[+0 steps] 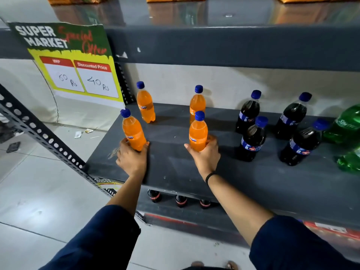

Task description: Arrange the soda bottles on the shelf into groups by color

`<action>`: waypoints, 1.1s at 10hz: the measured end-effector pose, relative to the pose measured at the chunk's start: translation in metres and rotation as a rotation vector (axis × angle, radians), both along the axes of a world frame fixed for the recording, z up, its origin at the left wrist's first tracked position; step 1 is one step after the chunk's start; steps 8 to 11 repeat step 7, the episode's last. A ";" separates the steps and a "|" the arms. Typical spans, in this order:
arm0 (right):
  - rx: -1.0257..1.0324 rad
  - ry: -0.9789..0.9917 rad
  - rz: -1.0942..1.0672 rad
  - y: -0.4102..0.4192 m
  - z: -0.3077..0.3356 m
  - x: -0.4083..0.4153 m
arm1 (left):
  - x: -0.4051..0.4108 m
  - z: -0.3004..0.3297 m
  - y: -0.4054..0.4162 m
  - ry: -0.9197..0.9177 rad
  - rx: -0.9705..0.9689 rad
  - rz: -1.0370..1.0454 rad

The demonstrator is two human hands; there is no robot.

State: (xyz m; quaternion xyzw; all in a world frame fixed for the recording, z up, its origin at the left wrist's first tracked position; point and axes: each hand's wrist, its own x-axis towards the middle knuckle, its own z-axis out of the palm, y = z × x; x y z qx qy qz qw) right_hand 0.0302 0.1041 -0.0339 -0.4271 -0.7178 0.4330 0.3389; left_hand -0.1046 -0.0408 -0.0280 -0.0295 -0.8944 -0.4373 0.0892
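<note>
1. Your left hand [132, 159] is wrapped around the base of an orange bottle [133, 131] near the shelf's [175, 168] front left corner; fingers and thumb close on both sides of it, and the bottle tilts slightly left.
2. Your right hand [204, 154] grips the lower part of a second orange bottle [198, 132], upright, further along the front half of the shelf toward its middle. A dark band [210, 176] sits on that wrist.
3. Two more orange bottles stand toward the back edge: one [145, 106] near the back left corner, one [196, 103] directly behind the bottle in your right hand.
4. Four dark cola bottles with blue caps form a cluster on the right half of the shelf: two at the back [247, 114] [292, 117], two nearer the front [252, 141] [302, 145].
5. Green bottles [346, 125] lie at the shelf's right end, cut off by the frame; their number is probably two.
6. A price sign [78, 63] hangs from the upper shelf's left end.
</note>
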 end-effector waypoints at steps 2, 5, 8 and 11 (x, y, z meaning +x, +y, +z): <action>0.046 -0.070 0.097 -0.001 -0.010 0.000 | -0.002 -0.001 0.001 -0.007 -0.015 0.015; 0.091 -0.111 0.215 0.000 -0.011 0.004 | -0.001 0.001 -0.001 -0.023 -0.018 -0.006; 0.059 0.036 0.206 -0.005 -0.009 0.035 | 0.006 0.000 -0.008 -0.014 0.068 0.013; 0.059 0.036 0.206 -0.005 -0.009 0.035 | 0.006 0.000 -0.008 -0.014 0.068 0.013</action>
